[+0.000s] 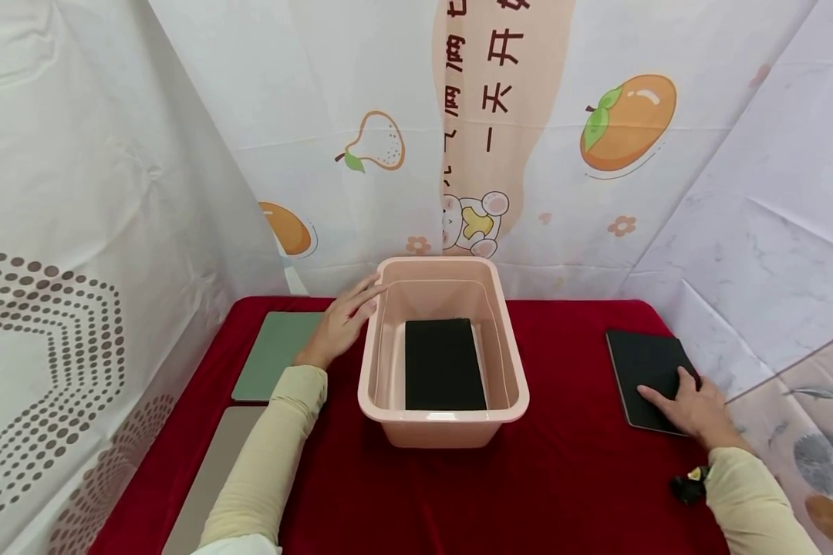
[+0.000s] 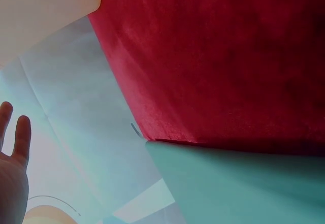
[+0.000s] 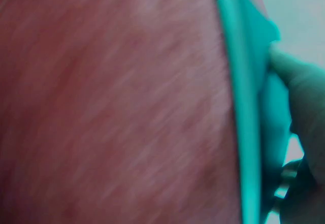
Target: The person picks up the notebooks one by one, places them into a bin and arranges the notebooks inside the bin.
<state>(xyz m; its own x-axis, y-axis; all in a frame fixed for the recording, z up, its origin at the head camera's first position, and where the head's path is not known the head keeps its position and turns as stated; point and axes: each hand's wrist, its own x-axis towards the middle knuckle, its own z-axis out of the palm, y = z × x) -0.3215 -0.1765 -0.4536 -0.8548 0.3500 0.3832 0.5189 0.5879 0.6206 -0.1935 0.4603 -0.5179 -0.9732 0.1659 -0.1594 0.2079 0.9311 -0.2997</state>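
Observation:
A pink plastic tub [image 1: 514,370] stands mid-table with a black notebook [image 1: 444,366] lying flat on its bottom. My left hand [image 1: 350,312] lies against the tub's left rim, its fingers straight and holding nothing; in the left wrist view only the straight fingers [image 2: 14,132] show. At the right, a second black notebook [image 1: 640,356] lies on the red cloth [image 1: 562,478]. My right hand [image 1: 683,401] rests on its near corner with fingers spread flat. The right wrist view is blurred: a finger [image 3: 299,82] touches the notebook's edge [image 3: 246,132].
A green notebook [image 1: 274,354] lies left of the tub, under my left forearm, and shows as a green slab [image 2: 244,188] in the left wrist view. A beige notebook [image 1: 215,470] lies at the near left. Printed fabric walls close in the back and both sides.

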